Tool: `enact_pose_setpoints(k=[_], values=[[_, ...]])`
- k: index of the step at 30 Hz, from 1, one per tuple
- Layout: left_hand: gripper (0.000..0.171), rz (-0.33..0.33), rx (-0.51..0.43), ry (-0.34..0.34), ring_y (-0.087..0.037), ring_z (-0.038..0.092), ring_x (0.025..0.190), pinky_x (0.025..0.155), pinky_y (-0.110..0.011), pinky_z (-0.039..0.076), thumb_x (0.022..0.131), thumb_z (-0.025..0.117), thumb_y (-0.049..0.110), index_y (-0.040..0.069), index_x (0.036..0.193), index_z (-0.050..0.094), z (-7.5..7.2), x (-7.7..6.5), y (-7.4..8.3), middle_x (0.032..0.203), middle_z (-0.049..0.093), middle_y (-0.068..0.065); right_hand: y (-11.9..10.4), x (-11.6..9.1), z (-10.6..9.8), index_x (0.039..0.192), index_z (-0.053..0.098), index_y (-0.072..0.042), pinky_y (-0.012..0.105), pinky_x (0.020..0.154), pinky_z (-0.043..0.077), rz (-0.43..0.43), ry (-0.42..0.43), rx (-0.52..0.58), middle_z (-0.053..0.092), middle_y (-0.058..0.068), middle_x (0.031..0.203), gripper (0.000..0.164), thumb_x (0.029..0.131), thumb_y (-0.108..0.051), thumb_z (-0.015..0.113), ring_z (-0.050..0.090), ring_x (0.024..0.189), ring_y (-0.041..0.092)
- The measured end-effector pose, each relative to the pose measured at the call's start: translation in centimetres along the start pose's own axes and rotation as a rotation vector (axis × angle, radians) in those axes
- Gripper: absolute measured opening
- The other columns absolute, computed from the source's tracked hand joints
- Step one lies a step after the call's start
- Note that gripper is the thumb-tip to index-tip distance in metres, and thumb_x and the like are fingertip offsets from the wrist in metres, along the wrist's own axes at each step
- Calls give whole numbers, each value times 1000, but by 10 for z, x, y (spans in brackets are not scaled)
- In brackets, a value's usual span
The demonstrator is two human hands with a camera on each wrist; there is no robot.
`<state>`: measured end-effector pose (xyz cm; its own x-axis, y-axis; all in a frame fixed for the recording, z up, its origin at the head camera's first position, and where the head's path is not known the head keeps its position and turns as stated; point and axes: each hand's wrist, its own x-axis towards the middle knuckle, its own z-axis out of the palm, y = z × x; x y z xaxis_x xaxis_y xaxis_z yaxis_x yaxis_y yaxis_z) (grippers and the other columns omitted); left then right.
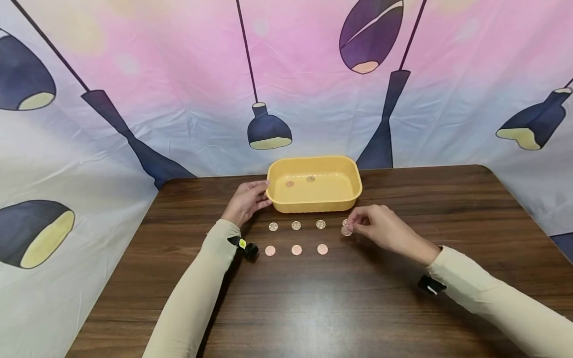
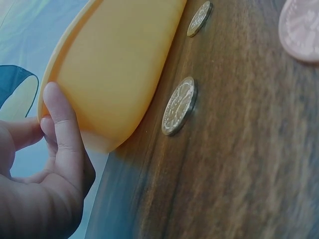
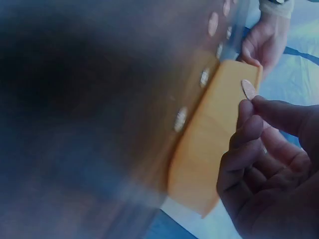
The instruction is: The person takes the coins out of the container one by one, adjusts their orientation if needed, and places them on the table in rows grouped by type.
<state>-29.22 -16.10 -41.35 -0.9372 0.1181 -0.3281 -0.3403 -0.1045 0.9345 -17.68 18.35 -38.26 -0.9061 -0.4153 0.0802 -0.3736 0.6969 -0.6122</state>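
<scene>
My left hand (image 1: pixel 247 201) grips the left end of a yellow plastic basin (image 1: pixel 313 206); in the left wrist view, thumb and fingers (image 2: pixel 64 117) pinch its rim. My right hand (image 1: pixel 380 226) pinches a copper-coloured coin (image 3: pixel 248 89) between thumb and index finger, raised above the table in front of the basin's right corner. A gold-coloured coin (image 1: pixel 345 222) shows partly behind the held one. Inside the basin lie a copper-coloured coin (image 1: pixel 290 184) and a darker coin (image 1: pixel 311 179).
Along the basin's front runs a row of gold-coloured coins, among them a middle coin (image 1: pixel 296 225). Nearer me is a row of three copper-coloured coins, with one coin (image 1: pixel 297 250) at its centre. A patterned cloth (image 1: pixel 215 134) hangs behind the brown wooden table (image 1: pixel 286 303).
</scene>
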Motion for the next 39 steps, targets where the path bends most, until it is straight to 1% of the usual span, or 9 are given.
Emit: enact_pose_setpoints(k=[3, 5, 9, 14, 19, 25, 28, 33, 39], values=[[41, 1, 4, -1, -10, 61, 76, 69, -18, 61, 111, 58, 17, -8, 143, 53, 0, -1, 1, 92, 58, -4, 5, -9, 4, 86, 74, -18, 26, 64, 49, 41, -42, 7, 71, -6, 78, 19, 95, -2, 69, 59, 69, 8], [41, 0, 6, -1, -10, 62, 77, 70, -18, 61, 111, 58, 16, -8, 143, 53, 1, -1, 2, 93, 59, -4, 8, -13, 6, 86, 74, -18, 25, 64, 48, 55, -70, 12, 70, -8, 76, 21, 93, 0, 67, 58, 69, 8], [41, -4, 9, 0, -11, 62, 77, 70, -18, 61, 111, 57, 15, -8, 145, 53, 1, -1, 1, 94, 60, -4, 15, -18, 10, 85, 74, -17, 24, 64, 46, 72, -124, 25, 68, -9, 75, 22, 93, 1, 66, 56, 69, 8], [43, -13, 13, 5, -10, 62, 77, 70, -18, 61, 111, 56, 15, -8, 147, 51, 0, 0, 1, 96, 60, -5, 19, -17, 15, 84, 75, -15, 23, 62, 43, 89, -141, 28, 67, -9, 73, 17, 94, -2, 68, 53, 67, 7], [42, -10, 13, 4, -11, 63, 77, 70, -18, 61, 111, 56, 16, -8, 145, 53, 0, 1, 2, 95, 60, -5, 21, -13, 20, 84, 74, -14, 24, 60, 42, 125, -158, 20, 63, -10, 72, 12, 94, -8, 72, 51, 65, 8], [41, -6, 14, 0, -10, 63, 77, 70, -18, 61, 111, 57, 16, -8, 143, 53, 1, 0, 2, 93, 61, -4, 21, -9, 24, 79, 69, -16, 27, 59, 41, 123, -175, -64, 56, -9, 65, 16, 94, -11, 72, 49, 61, 9], [41, -9, 15, 1, -11, 63, 77, 70, -18, 61, 111, 58, 17, -9, 143, 53, 1, 0, 2, 93, 60, -5, 21, -8, 24, 78, 67, -16, 27, 58, 40, 116, -189, -80, 53, -9, 63, 19, 95, -11, 73, 48, 60, 10], [43, -10, 14, -2, -11, 62, 77, 71, -18, 62, 110, 58, 17, -10, 143, 52, 1, -1, 3, 94, 60, -5, 21, -7, 23, 77, 65, -15, 25, 58, 40, 135, -208, -33, 53, -8, 65, 22, 96, -9, 73, 49, 61, 9], [42, -9, 19, 0, -11, 62, 77, 70, -18, 62, 111, 58, 17, -10, 143, 52, 0, 0, 2, 93, 60, -4, 18, -9, 21, 80, 64, -12, 25, 47, 47, 193, -248, 62, 56, -4, 67, 22, 100, -7, 70, 51, 50, 8]])
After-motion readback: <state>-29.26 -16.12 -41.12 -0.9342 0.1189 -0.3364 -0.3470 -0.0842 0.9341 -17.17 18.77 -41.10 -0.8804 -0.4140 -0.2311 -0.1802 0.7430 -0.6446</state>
